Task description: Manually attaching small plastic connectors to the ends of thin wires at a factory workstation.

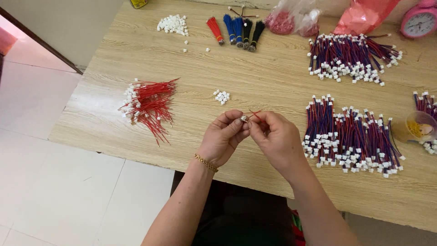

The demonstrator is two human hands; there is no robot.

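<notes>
Left hand [223, 136] pinches a small silvery metal piece [244, 119]; right hand [275, 136] grips thin red wires [255, 114], slanting away-right, meeting it near the tabletop's [273, 77] near edge.

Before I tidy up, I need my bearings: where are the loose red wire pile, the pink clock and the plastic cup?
Red wire pile [150, 102], head view, middle.
Pink clock [419, 20], head view, dial.
Plastic cup [421, 119], head view, rim.
</notes>
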